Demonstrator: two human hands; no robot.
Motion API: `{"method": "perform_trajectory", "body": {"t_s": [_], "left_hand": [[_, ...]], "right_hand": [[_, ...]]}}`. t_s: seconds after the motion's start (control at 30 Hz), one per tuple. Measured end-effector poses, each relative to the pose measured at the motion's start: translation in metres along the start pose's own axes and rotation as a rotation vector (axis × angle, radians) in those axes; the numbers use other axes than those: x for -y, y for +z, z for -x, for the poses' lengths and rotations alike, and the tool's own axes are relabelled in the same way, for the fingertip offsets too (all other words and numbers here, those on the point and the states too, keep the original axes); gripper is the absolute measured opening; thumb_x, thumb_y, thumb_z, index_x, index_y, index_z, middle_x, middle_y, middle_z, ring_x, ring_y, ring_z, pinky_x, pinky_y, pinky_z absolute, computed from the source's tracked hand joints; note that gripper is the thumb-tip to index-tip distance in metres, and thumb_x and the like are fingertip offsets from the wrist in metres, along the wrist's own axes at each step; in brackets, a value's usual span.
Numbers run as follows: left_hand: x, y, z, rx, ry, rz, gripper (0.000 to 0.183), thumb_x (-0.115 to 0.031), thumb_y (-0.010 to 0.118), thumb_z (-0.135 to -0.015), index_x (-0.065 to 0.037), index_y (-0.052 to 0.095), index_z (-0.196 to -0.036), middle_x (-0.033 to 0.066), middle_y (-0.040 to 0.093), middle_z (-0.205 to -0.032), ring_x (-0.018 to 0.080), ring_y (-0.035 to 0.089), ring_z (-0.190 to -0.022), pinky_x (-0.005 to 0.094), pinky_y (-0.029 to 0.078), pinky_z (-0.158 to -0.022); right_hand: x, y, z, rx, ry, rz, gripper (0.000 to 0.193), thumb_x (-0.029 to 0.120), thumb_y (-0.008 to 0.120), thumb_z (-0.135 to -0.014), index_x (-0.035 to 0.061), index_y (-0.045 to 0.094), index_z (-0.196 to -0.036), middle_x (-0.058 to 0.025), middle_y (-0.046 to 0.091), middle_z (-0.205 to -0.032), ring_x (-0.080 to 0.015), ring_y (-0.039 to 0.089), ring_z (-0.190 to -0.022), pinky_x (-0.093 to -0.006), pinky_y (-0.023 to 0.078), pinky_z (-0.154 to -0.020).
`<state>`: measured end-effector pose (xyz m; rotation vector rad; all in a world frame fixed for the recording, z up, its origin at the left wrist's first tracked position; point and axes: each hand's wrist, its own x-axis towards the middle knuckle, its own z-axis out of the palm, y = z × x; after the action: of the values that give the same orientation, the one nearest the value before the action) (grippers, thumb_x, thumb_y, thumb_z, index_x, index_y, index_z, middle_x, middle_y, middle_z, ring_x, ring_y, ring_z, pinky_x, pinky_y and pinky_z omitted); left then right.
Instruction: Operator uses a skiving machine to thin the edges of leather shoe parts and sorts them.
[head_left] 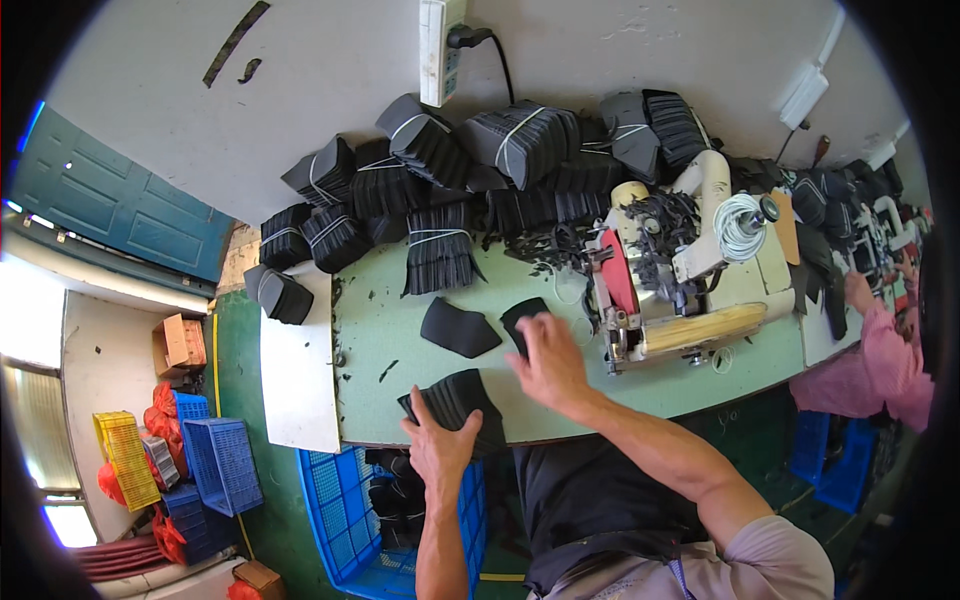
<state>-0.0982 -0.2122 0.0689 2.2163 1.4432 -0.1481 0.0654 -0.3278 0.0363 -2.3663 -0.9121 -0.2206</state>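
Note:
My left hand grips a small stack of black, foam-like cut pieces at the table's front edge, thumb on the near side and fingers along the left. To its right, my right hand pinches one loose black piece between thumb and fingers; the fingertips are slightly blurred. Another single black piece lies flat on the pale green table, just beyond the stack and left of my right hand.
Tied bundles of black pieces are heaped along the wall. A machine with a red guard stands right, black scraps around it. A blue crate sits below the table. Far right, a person in a pink sleeve works. More crates stand left.

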Motion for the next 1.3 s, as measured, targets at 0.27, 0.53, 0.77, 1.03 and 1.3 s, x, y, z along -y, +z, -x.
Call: {"method": "perform_trajectory", "body": {"t_s": [0.27, 0.53, 0.77, 1.03, 1.3], "left_hand": [[0.030, 0.003, -0.009, 0.223, 0.131, 0.537, 0.132, -0.023, 0.089, -0.067, -0.004, -0.009, -0.154, 0.0252, 0.059, -0.123, 0.0314, 0.064, -0.106, 0.0396, 0.052, -0.091], [0.042, 0.032, -0.017, 0.109, 0.226, 0.604, 0.128, -0.015, 0.089, -0.068, -0.003, -0.006, -0.153, 0.0225, 0.060, -0.119, 0.0259, 0.063, -0.104, 0.0353, 0.052, -0.090], [0.029, 0.015, -0.013, 0.073, 0.046, 0.490, 0.126, -0.023, 0.087, -0.064, -0.006, 0.002, -0.155, 0.0288, 0.053, -0.129, 0.0356, 0.060, -0.111, 0.0401, 0.048, -0.096], [0.023, 0.002, 0.003, 0.003, -0.022, 0.376, 0.125, -0.030, 0.085, -0.062, -0.006, 0.005, -0.155, 0.0315, 0.051, -0.134, 0.0440, 0.055, -0.119, 0.0437, 0.044, -0.100], [0.027, 0.006, -0.005, 0.162, 0.037, 0.451, 0.131, -0.034, 0.089, -0.066, -0.005, -0.003, -0.155, 0.0335, 0.051, -0.132, 0.0395, 0.056, -0.119, 0.0422, 0.045, -0.099]], "right_hand": [[0.014, 0.041, 0.030, 0.872, 0.532, -0.927, 0.066, 0.048, 0.082, -0.074, -0.0003, 0.053, -0.109, -0.0109, 0.061, -0.094, -0.0197, 0.059, -0.089, -0.0326, 0.048, -0.081], [0.012, 0.047, 0.041, 0.867, 0.611, -1.117, 0.056, 0.041, 0.083, -0.077, 0.0043, 0.055, -0.109, -0.0051, 0.059, -0.091, -0.0135, 0.056, -0.087, -0.0293, 0.048, -0.075], [0.029, 0.042, 0.051, 0.530, 0.338, -0.749, 0.032, 0.024, 0.072, -0.084, 0.0015, 0.061, -0.103, -0.0074, 0.063, -0.085, -0.0196, 0.061, -0.077, -0.0316, 0.051, -0.075], [0.052, 0.019, 0.007, 0.147, -0.068, -0.350, 0.028, 0.026, 0.071, -0.085, 0.0041, 0.063, -0.101, -0.0083, 0.061, -0.090, -0.0307, 0.061, -0.079, -0.0400, 0.052, -0.070], [0.021, 0.051, 0.029, 0.921, 0.667, -1.087, 0.033, 0.029, 0.079, -0.081, 0.0065, 0.058, -0.091, 0.0000, 0.059, -0.085, -0.0112, 0.056, -0.076, -0.0276, 0.046, -0.063]]}}
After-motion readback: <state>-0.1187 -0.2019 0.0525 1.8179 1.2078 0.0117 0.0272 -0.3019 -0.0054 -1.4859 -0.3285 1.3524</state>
